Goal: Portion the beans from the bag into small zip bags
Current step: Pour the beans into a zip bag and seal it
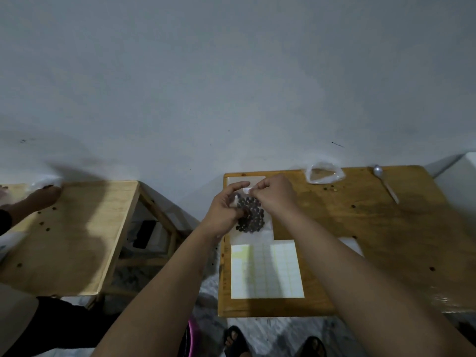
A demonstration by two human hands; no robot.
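A small clear zip bag (251, 215) filled with dark beans is held above the far left part of the wooden table (360, 240). My left hand (225, 211) grips its left side. My right hand (275, 195) pinches its top edge. A larger clear plastic bag (323, 173) lies open at the table's far edge, with a few loose beans (331, 188) beside it.
A white sheet of labels (266, 269) lies near the table's front left. A plastic spoon (385, 184) rests at the far right. To the left stands a second wooden table (77, 235) with scattered beans, where another person's hand (41, 199) holds a bag.
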